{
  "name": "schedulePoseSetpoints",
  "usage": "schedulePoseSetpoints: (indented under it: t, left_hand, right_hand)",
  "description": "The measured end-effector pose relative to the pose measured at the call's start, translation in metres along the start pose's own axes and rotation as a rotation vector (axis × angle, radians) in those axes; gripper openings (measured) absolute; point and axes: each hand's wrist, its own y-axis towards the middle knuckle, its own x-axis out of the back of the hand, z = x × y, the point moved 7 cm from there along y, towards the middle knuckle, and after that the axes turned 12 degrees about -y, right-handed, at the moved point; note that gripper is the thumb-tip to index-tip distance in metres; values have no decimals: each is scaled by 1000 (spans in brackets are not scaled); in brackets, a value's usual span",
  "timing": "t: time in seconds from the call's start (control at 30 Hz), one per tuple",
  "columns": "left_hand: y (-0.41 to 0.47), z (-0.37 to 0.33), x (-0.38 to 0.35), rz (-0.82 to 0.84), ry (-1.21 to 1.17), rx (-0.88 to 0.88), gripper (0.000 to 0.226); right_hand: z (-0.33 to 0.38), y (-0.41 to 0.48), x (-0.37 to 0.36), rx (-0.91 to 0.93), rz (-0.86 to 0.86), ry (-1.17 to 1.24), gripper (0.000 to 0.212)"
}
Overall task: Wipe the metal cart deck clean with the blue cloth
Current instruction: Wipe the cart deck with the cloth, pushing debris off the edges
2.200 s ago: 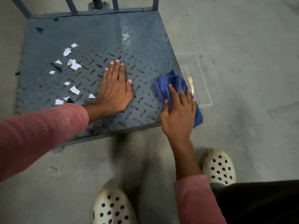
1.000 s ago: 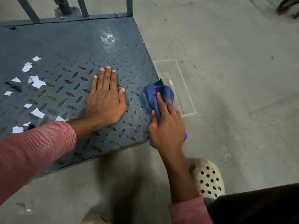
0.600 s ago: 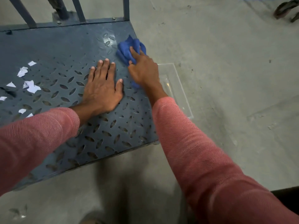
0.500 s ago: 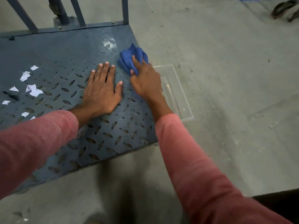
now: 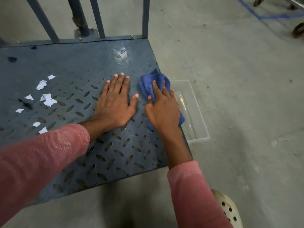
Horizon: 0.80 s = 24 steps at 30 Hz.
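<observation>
Unmarked cart deck [image 5: 85, 66], blue cloth [image 5: 148, 86]

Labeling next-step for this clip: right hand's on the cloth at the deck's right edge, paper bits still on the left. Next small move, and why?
Probably sweep the blue cloth leftward across the cart deck toward the paper scraps. The right hand presses it at the right edge beside the clear tray, while the left hand rests flat between cloth and scraps, so it likely must lift first.

A single head-worn view is given — aimed forward and steeply down, close over the near right corner of the cart deck [image 5: 92, 66], its far railed edge kept in frame.
</observation>
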Motion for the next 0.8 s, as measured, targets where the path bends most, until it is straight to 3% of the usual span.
schedulePoseSetpoints:
  t: [0.47, 0.8]
  left_hand:
    - [59, 20, 3, -31, 62, 88, 76]
    - [58, 18, 8, -70, 14, 83, 76]
  right_hand:
    - [43, 165, -37, 124, 10, -52, 54]
    - [50, 201, -38, 158, 108, -50, 58]
